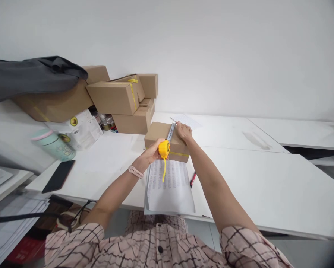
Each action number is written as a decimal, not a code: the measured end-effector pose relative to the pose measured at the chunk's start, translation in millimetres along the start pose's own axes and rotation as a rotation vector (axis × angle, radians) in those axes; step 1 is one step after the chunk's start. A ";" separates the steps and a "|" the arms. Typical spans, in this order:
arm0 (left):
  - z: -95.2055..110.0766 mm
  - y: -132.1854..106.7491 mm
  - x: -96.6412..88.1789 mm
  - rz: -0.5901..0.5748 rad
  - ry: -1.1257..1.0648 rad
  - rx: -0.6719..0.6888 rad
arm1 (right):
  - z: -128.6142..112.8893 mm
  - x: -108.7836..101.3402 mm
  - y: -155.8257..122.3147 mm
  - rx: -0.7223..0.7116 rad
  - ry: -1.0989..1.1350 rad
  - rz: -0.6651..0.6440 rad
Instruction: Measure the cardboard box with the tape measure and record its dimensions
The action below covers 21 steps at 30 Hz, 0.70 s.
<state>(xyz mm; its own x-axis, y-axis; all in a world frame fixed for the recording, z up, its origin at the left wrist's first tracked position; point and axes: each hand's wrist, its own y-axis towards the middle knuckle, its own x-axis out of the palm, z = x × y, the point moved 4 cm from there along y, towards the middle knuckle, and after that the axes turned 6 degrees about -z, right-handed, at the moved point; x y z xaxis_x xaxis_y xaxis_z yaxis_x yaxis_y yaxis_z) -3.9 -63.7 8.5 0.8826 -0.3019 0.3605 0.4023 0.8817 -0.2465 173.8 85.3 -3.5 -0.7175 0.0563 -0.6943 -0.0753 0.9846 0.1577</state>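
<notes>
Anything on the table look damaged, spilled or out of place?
A greyish mark on the white tabletop, well right of the box under the tape measure, looks odd against the plain surface. Stain or scuff, I can't tell.

Both bare forearms (211, 173) reach forward and converge, the left hand (152, 152) being curled in a grip, while the right hand (184, 132) lies farther ahead, back upward.

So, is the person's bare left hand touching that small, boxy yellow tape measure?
Touching. The head view shows the left hand gripping the tape measure, with no gap between them at the case's side.
</notes>
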 end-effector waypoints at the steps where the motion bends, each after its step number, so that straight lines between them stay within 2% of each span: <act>1: -3.2 -1.1 1.1 0.000 0.003 -0.004 | 0.3 2.1 1.5 -0.003 -0.038 -0.022; 9: -17.2 -5.9 8.4 0.007 -0.021 -0.019 | -3.5 7.4 5.7 0.013 -0.277 -0.092; 15: -22.6 -5.9 13.9 0.017 -0.053 -0.033 | -16.9 5.4 3.0 0.088 -0.407 -0.087; 21: -24.0 -7.3 17.5 -0.005 -0.078 -0.013 | -26.5 4.8 -6.8 0.065 -0.486 -0.053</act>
<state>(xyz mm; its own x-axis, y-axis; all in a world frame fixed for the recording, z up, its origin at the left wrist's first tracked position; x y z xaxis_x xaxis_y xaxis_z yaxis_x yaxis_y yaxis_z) 14.4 -84.1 -5.0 0.8591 -0.2763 0.4309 0.4101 0.8752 -0.2564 152.6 74.5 10.7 -0.3061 0.0611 -0.9500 -0.0486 0.9956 0.0797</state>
